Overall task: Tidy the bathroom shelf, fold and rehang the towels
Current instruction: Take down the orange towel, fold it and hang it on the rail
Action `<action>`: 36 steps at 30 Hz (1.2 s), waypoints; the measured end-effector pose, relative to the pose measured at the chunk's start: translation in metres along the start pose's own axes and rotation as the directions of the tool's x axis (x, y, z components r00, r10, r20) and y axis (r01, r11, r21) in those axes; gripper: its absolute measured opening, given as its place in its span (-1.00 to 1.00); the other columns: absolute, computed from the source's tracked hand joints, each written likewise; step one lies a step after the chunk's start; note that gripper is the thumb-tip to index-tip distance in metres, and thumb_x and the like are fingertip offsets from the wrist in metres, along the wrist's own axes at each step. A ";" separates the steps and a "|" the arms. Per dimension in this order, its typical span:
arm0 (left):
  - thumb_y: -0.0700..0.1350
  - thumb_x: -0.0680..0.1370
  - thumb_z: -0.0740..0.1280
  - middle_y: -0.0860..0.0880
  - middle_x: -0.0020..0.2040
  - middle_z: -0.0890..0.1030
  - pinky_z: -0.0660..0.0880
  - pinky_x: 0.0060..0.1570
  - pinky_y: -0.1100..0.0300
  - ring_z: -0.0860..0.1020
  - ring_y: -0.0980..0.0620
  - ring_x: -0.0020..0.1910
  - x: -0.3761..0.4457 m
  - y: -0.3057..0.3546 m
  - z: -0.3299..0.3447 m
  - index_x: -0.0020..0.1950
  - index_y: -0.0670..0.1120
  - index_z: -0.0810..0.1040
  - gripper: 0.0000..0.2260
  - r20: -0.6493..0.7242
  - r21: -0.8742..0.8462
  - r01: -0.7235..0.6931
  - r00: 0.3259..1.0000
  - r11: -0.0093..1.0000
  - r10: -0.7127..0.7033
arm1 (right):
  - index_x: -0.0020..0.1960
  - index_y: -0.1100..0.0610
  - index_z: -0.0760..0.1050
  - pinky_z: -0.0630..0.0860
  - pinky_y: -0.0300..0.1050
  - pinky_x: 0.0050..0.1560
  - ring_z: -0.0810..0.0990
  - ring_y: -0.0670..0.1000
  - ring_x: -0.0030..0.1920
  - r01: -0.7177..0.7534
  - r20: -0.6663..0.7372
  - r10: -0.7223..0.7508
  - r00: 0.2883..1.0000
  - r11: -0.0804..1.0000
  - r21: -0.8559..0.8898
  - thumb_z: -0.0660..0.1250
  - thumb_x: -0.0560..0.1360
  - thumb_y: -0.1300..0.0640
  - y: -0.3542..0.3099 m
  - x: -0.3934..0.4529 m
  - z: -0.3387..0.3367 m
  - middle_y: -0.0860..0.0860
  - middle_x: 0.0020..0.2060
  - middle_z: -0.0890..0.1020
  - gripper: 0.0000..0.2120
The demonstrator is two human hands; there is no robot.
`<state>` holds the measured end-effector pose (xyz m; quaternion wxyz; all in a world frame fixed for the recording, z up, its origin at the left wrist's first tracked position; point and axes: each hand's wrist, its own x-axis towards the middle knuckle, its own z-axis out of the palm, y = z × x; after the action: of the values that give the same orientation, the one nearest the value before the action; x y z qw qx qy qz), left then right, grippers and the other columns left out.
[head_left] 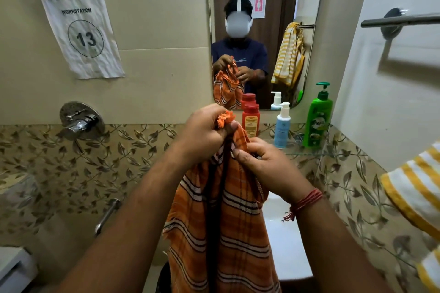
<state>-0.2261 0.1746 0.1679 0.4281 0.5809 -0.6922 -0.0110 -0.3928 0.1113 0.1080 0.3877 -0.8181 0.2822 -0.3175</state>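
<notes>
An orange towel (221, 226) with dark and white stripes hangs down in front of me over the sink. My left hand (204, 133) grips its fringed top corner, which pokes out above the fist. Just below and to the right, my right hand (264, 164) pinches the towel's upper edge. A yellow and white striped towel (414, 188) hangs at the right edge. On the glass shelf (309, 151) under the mirror stand a red bottle (250, 120), a blue pump bottle (282, 126) and a green pump bottle (317, 119).
A metal towel bar (400, 20) is fixed on the right wall, bare. The mirror (264, 31) shows me and a door behind. A wall tap (79, 123) sits at the left, with a paper sign (82, 31) above. The white sink (285, 240) is below my hands.
</notes>
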 end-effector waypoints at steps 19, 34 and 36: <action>-0.04 0.61 0.36 -0.12 -0.16 0.63 0.42 -0.25 0.10 0.56 -0.10 -0.18 -0.014 -0.076 -0.042 -0.12 -0.13 0.53 -0.81 -0.471 0.003 0.346 0.828 0.938 -0.304 | -0.11 0.06 0.60 0.57 -0.11 -0.14 0.56 -0.14 -0.13 0.127 -0.144 -0.182 0.973 0.936 -0.327 0.30 0.50 -0.14 0.036 -0.008 -0.033 -0.09 -0.16 0.60 -0.73; -0.02 0.63 0.34 -0.15 -0.15 0.65 0.58 -0.11 -0.10 0.62 -0.19 -0.11 -0.028 -0.085 -0.030 -0.07 -0.16 0.56 -0.79 -0.401 -0.094 0.356 0.841 0.930 -0.363 | -0.10 0.18 0.57 0.64 -0.04 -0.07 0.68 0.09 -0.07 0.242 -0.324 -0.136 0.936 0.919 0.312 0.40 0.46 0.17 0.008 -0.022 -0.046 0.06 -0.20 0.67 -0.93; -0.03 0.63 0.34 -0.15 -0.14 0.65 0.57 -0.09 -0.10 0.63 -0.19 -0.09 -0.028 -0.084 -0.029 -0.05 -0.16 0.56 -0.80 -0.391 -0.098 0.358 0.844 0.929 -0.367 | -0.11 0.14 0.54 0.64 -0.07 -0.09 0.67 0.06 -0.09 0.246 -0.354 -0.126 0.927 0.915 0.320 0.41 0.45 0.17 0.007 -0.023 -0.046 0.00 -0.22 0.65 -0.93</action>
<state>-0.1430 0.1845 0.1269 0.5577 0.6860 -0.4669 0.0207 -0.4426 0.1025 0.1182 0.4458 -0.6931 0.1995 -0.5301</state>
